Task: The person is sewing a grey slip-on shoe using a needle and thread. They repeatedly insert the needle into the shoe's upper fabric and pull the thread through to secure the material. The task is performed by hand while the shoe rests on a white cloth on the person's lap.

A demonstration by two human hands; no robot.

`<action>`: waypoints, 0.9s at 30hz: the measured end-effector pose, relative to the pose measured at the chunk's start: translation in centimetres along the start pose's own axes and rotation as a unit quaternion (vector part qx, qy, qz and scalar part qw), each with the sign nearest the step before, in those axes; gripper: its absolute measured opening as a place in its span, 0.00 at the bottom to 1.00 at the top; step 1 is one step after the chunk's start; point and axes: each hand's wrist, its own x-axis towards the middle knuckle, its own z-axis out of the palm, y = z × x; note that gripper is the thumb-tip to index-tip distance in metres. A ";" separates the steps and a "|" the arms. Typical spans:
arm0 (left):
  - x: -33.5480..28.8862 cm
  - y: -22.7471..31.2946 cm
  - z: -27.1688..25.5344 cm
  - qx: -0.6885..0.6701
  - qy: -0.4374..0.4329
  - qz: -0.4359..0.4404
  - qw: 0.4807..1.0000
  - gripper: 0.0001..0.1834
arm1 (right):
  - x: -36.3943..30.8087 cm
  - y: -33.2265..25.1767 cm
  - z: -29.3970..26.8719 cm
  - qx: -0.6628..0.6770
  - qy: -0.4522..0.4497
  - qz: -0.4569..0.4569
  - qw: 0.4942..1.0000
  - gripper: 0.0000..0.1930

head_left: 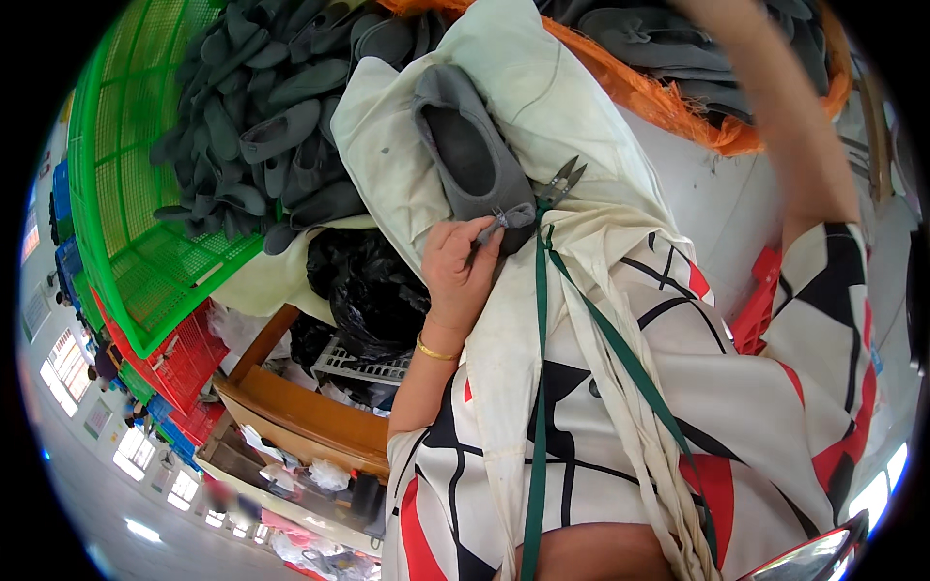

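Note:
A dark grey slip-on shoe [472, 145] lies on the cream cloth over my lap, its opening facing up and its toe toward me. At the toe sits a small grey bow [506, 221]. My left hand [459, 266] pinches the shoe at this bow between thumb and fingers. Just right of the toe, a pair of thread snips [561, 182] rests on the cloth, blades apart, beside a green ribbon [542, 387]. My right forearm [790, 116] reaches up and away across an orange sack [668, 102]; the hand itself is cut off by the upper edge.
A green plastic basket [126, 232] heaped with grey shoes [281, 131] stands at the left, above a red basket [184, 358]. More grey shoes [668, 48] fill the orange sack. Black plastic bags [368, 290] and a wooden drawer [310, 407] are by my left arm.

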 end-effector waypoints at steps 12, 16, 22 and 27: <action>-0.4 -0.2 -0.3 -0.023 0.024 -0.036 0.999 0.11 | -12.6 -2.5 12.6 -0.074 -0.325 -0.189 0.924 0.04; -0.3 -0.6 -0.1 -0.022 0.025 -0.029 0.999 0.11 | -12.5 -2.1 13.1 -0.106 -0.299 -0.220 0.922 0.03; 0.5 -0.5 0.1 -0.041 -0.020 -0.061 0.997 0.08 | -12.6 -0.5 14.9 -0.152 -0.207 -0.154 0.954 0.05; 1.0 -0.7 0.0 -0.047 -0.046 -0.097 0.993 0.09 | -13.1 0.1 16.3 -0.153 -0.168 -0.054 0.972 0.07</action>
